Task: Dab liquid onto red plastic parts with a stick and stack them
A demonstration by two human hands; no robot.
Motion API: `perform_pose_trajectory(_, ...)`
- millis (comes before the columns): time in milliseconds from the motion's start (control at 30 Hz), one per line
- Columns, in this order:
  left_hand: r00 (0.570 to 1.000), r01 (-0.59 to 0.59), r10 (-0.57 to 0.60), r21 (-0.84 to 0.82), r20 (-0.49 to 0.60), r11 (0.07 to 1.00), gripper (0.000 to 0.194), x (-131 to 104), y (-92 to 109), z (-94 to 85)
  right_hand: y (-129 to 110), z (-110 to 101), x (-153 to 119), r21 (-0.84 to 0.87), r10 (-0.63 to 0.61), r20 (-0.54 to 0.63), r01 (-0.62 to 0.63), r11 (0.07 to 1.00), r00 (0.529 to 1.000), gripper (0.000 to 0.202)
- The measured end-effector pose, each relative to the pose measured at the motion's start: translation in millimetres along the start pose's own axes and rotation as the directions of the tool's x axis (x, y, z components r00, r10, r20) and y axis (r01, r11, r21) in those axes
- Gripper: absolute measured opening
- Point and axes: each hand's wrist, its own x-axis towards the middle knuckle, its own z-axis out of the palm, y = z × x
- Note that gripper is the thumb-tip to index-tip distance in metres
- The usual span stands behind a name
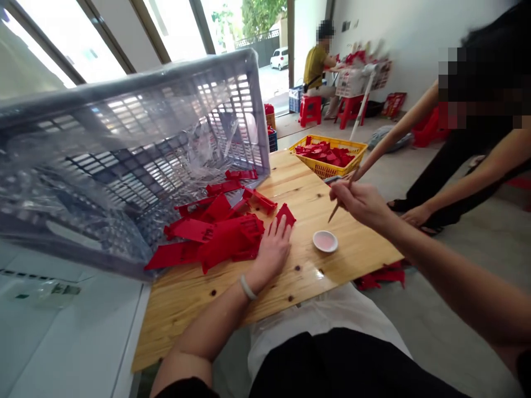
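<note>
My left hand (271, 249) lies flat, fingers spread, on a heap of red folded paper pieces (219, 232) on the wooden table (290, 287). One small red piece (285, 214) sits at its fingertips. My right hand (360, 202) holds a thin wooden brush stick (341, 200) above the table. Below it stands a small white dish (325, 241) with pinkish liquid. A large grey plastic crate (124, 155) lined with clear film is tipped over the heap, with the red pieces spilling from its mouth.
A yellow basket (332, 168) of red pieces stands at the table's far end. A person in black (477, 121) leans in from the right, arms reaching down. Another person (317, 69) sits far back among red stools. A white surface (62, 331) lies to the left.
</note>
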Motion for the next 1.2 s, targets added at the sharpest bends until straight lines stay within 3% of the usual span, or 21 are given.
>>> perform_pose_trajectory(100,0.995,0.102,-0.102,0.018,0.010,0.995,0.060,8,-4,4.9,32,11,-46,0.105,0.144,0.038,-0.147,0.984,0.989,0.063)
perform_pose_trajectory(267,0.993,0.118,-0.118,-0.036,-0.009,0.992,0.064,-5,-18,7.2,67,23,-91,0.169,0.281,0.030,-0.282,0.944,0.959,0.057)
perform_pose_trajectory(500,0.977,0.190,-0.203,-0.176,-0.060,0.966,0.060,-13,-21,13.3,81,33,-103,0.216,0.310,0.114,-0.328,0.920,0.944,0.042)
perform_pose_trajectory(633,0.951,0.223,-0.291,-0.422,-0.104,0.879,0.055,-6,-24,12.6,82,33,-101,0.242,0.312,0.113,-0.330,0.912,0.943,0.043)
perform_pose_trajectory(767,0.933,0.203,-0.332,-0.556,-0.140,0.806,0.052,-1,-33,0.9,82,33,-100,0.281,0.326,0.083,-0.336,0.899,0.942,0.047)
perform_pose_trajectory(833,0.901,0.192,-0.419,-0.757,-0.117,0.625,0.055,0,-36,-9.2,82,34,-100,0.309,0.337,0.064,-0.340,0.888,0.939,0.050)
perform_pose_trajectory(933,0.847,0.140,-0.526,-0.986,0.071,0.094,0.066,-3,-37,-25.1,83,36,-100,0.354,0.352,0.061,-0.350,0.867,0.934,0.055)
perform_pose_trajectory(1033,0.863,0.121,-0.442,-0.948,0.247,-0.293,0.070,-7,-29,-33.9,85,38,-101,0.377,0.374,0.067,-0.370,0.849,0.925,0.057)
perform_pose_trajectory(1200,0.899,0.155,-0.206,-0.722,0.386,-0.674,0.070,-13,-7,-26.6,89,42,-106,0.384,0.386,0.078,-0.385,0.839,0.919,0.061)
